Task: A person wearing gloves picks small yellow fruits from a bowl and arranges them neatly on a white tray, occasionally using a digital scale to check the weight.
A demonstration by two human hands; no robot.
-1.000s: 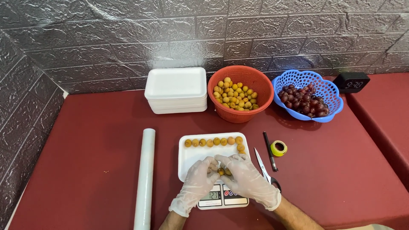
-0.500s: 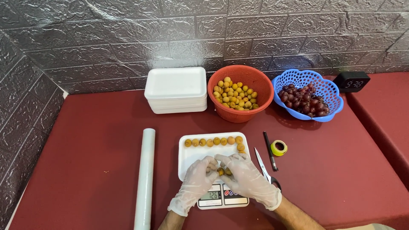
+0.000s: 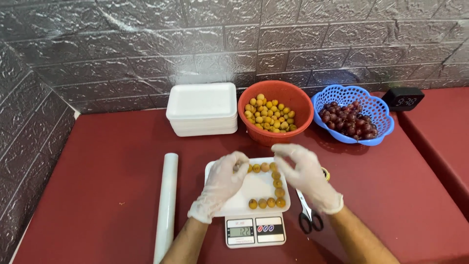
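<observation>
Both gloved hands risen, left hand (image 3: 222,183), right hand (image 3: 305,176), perhaps empty, above foam tray (image 3: 249,188)

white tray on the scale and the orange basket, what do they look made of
The white tray looks like matte foam, judging by its thick, soft, rounded rim, the same as the stacked white trays behind it. The orange basket looks like moulded plastic: its wall is a slotted mesh with a slight sheen under a smooth rim.
</observation>
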